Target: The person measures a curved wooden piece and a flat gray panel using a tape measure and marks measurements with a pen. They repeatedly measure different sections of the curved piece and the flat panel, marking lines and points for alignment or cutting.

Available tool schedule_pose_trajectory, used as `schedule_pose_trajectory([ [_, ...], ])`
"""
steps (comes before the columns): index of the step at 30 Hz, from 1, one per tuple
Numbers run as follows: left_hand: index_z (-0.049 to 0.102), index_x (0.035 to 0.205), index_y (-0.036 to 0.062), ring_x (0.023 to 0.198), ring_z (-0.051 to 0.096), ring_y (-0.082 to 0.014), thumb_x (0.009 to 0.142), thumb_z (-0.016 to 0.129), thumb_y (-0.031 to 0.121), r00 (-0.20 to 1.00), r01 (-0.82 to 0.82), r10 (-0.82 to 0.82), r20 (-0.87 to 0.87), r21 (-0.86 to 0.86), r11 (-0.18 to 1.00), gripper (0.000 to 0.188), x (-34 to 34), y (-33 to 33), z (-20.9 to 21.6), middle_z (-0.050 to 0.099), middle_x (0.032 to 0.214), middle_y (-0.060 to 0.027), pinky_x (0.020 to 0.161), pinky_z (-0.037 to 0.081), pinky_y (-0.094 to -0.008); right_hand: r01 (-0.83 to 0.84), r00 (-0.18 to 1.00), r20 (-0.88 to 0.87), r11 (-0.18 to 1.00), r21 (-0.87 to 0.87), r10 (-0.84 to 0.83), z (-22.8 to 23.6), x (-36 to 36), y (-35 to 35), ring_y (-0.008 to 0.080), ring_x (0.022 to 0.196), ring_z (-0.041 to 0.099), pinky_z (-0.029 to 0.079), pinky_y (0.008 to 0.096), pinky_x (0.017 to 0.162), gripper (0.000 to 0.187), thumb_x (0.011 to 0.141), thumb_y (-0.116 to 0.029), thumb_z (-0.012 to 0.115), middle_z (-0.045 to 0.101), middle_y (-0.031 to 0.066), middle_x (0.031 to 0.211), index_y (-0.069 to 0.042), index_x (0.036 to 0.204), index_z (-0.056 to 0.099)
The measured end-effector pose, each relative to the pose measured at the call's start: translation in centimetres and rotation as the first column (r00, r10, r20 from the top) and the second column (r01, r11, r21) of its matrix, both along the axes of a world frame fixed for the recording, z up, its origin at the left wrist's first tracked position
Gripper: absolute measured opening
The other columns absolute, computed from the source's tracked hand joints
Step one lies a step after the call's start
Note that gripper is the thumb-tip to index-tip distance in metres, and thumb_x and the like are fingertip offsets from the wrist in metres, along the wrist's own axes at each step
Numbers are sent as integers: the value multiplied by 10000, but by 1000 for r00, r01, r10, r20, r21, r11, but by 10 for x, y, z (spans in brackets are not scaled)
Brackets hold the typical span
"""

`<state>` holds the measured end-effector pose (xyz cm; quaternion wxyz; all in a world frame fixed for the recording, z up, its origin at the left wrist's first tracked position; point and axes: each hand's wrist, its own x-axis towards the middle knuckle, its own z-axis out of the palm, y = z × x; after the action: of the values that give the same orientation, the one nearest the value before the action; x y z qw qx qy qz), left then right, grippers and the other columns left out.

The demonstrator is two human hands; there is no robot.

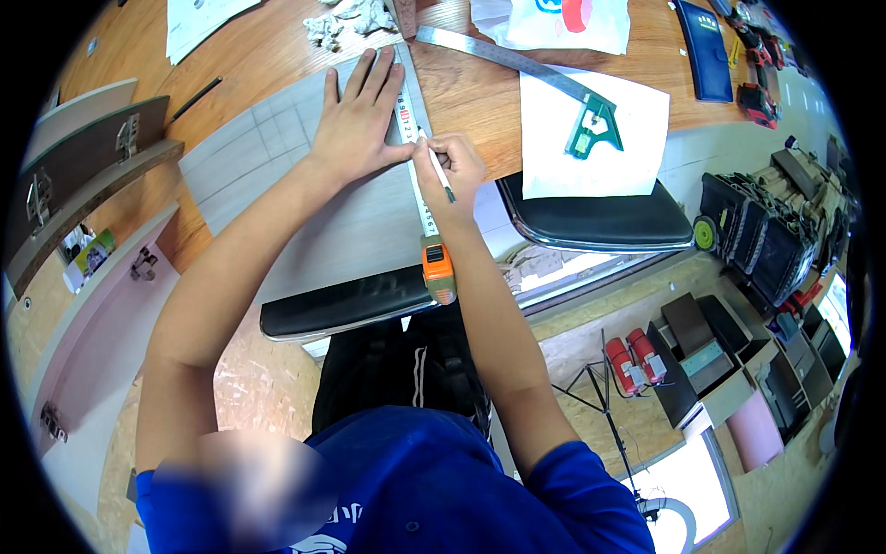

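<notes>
My left hand lies with its fingers spread on a grey board, which has faint ruled lines at its left side. Its thumb touches the pulled-out blade of a tape measure, laid along the board's right edge. The orange and grey tape measure case rests at the near end, by a black seat edge. Between the fingers of my right hand is a slim white pen with a dark end. Its tip points at the blade and board edge, close to my left thumb; I cannot tell if it touches.
A combination square with green head lies on white paper. Beyond are a plastic bag, crumpled scraps and a blue notebook. A black pencil and hinged panels are left; a black stool stands right.
</notes>
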<state>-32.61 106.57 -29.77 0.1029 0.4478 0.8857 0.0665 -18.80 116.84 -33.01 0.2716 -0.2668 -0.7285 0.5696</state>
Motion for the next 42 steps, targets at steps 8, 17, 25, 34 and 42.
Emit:
schedule_pose_trajectory([
  [8, 400, 1549, 22, 1565, 223, -348, 744, 784, 629, 1000, 3, -2, -16, 23, 1000, 1079, 0, 1, 1, 256, 1681, -160, 1181, 235, -717, 57, 998, -4, 988, -140, -58, -12, 4, 3, 72, 617, 511, 413, 245, 541, 148, 845, 71, 732, 611, 77, 828, 22, 797, 601],
  [17, 389, 1554, 17, 1564, 223, -354, 740, 798, 596, 1000, 1, -1, -5, 40, 999, 1080, 0, 1, -2, 253, 1682, -159, 1179, 228, -721, -32, 999, -9, 998, -54, 32, -10, 5, 2, 142, 634, 558, 450, 272, 567, 128, 830, 42, 764, 630, 103, 814, 27, 822, 637],
  [25, 381, 1560, 17, 1567, 219, -349, 750, 793, 594, 1000, 9, -9, 2, 19, 1000, 1077, -1, 0, 0, 243, 1690, -155, 1183, 217, -720, -11, 1000, -25, 1000, 4, 11, -9, 3, 2, 133, 625, 542, 422, 270, 554, 149, 833, 53, 756, 611, 95, 780, 22, 794, 615],
  [34, 375, 1562, 16, 1562, 231, -361, 710, 812, 624, 1000, 0, 0, -7, 13, 1000, 1135, -2, 1, 3, 236, 1693, -166, 1175, 236, -718, -38, 999, 5, 999, -7, 38, 0, 3, 3, 131, 635, 569, 464, 257, 590, 112, 864, 41, 744, 650, 99, 818, 27, 872, 633],
  [42, 325, 1576, -12, 1574, 191, -387, 696, 808, 653, 998, -4, 7, 66, -45, 999, 1204, -1, 2, 13, 201, 1701, -198, 1186, 190, -716, -211, 962, 152, 971, -110, 227, 61, 95, 4, 326, 1073, 722, 554, 383, 910, 326, 1027, -87, 562, 715, 201, 1199, 24, 1334, 552],
])
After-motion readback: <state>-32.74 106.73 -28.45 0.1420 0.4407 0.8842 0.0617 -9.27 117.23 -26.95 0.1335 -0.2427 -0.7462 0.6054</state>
